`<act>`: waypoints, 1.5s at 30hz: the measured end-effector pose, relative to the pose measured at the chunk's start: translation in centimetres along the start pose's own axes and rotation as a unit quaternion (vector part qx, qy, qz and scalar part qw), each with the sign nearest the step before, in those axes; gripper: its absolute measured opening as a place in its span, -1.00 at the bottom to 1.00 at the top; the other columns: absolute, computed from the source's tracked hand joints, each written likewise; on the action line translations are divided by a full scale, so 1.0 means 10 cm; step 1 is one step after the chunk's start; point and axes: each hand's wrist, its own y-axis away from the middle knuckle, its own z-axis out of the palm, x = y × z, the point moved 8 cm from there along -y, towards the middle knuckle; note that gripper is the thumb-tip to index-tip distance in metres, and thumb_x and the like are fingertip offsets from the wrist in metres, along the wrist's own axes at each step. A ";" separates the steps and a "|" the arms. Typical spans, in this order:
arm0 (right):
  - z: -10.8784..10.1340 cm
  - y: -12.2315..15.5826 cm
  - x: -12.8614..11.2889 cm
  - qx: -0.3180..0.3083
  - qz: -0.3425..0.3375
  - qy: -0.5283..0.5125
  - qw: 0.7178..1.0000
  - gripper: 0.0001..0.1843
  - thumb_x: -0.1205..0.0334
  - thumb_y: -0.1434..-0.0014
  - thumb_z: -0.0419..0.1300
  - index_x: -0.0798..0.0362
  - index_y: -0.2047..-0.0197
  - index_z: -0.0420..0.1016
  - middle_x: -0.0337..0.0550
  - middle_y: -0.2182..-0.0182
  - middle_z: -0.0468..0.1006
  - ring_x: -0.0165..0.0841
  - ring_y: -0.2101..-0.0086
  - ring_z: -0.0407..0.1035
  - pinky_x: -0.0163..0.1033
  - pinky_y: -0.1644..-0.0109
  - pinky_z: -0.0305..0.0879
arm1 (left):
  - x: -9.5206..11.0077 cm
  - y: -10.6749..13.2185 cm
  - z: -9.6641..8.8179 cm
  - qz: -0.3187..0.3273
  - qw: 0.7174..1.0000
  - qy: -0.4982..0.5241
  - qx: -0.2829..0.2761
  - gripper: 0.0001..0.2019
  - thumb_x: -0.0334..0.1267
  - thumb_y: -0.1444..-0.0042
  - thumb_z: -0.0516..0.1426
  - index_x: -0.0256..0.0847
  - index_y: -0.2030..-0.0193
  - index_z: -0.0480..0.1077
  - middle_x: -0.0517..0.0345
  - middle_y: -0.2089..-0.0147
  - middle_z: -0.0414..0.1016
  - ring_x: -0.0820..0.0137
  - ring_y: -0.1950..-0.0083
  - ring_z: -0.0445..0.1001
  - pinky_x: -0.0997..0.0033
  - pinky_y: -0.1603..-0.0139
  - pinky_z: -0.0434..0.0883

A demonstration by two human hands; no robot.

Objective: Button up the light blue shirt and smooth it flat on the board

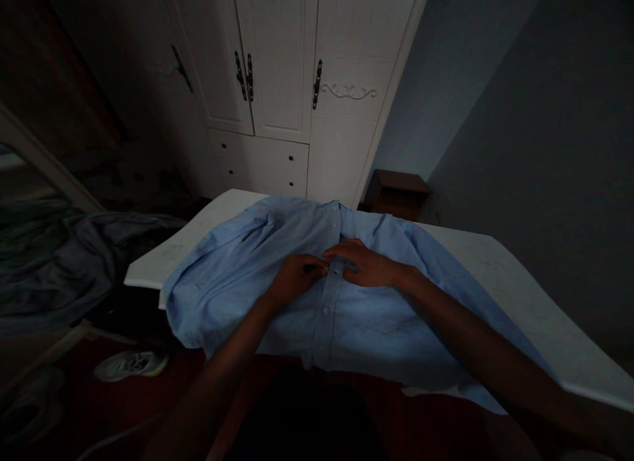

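Observation:
A light blue button-up shirt [277, 296] lies spread front side up on a white table [490, 263], its collar toward the far edge and its hem at the near edge. My left hand [298, 276] pinches the button strip around the middle of the shirt front. From the other side my right hand [361, 261] grips the same strip, its fingertips meeting those of the left. A button there is hidden by the fingers. White buttons show below my hands along the strip and above them near the collar. Both sleeves stretch out to the sides.
Behind the table stands a white wardrobe [277, 65] with dark handles and drawers. A small brown cabinet [399, 191] is by the wall. Crumpled grey cloth [99, 256] lies at the left, and a white sneaker [131, 365] is on the red floor.

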 end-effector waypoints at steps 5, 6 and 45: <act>0.07 -0.01 0.07 -0.023 0.033 0.023 0.999 -0.70 0.32 -0.16 0.21 0.00 0.01 0.44 -0.17 0.18 0.57 -0.24 0.09 0.40 0.04 -0.22 0.00 | 0.03 0.01 0.00 -0.011 1.000 -0.004 0.000 -0.85 -0.22 -0.13 0.18 -0.16 0.24 0.57 0.15 0.20 0.64 0.34 0.17 0.57 0.34 0.05 0.45; 0.08 -0.01 0.10 -0.023 0.035 0.028 0.999 -0.75 0.31 -0.19 0.22 0.00 0.03 0.46 -0.20 0.24 0.57 -0.25 0.13 0.40 0.04 -0.20 0.01 | 0.03 0.01 0.00 -0.012 1.000 -0.008 0.001 -0.84 -0.21 -0.13 0.17 -0.16 0.23 0.56 0.15 0.20 0.64 0.34 0.18 0.57 0.35 0.06 0.44; 0.08 0.24 -0.17 0.185 -0.145 0.240 0.942 -0.74 0.28 -0.38 0.03 0.07 0.26 0.53 -0.14 0.34 0.57 -0.42 0.38 0.43 -0.31 0.32 0.31 | 0.04 0.07 -0.02 -0.016 0.992 0.106 0.064 -0.94 -0.30 -0.07 0.23 -0.20 0.39 0.49 0.16 0.30 0.62 0.40 0.22 0.59 0.38 0.09 0.49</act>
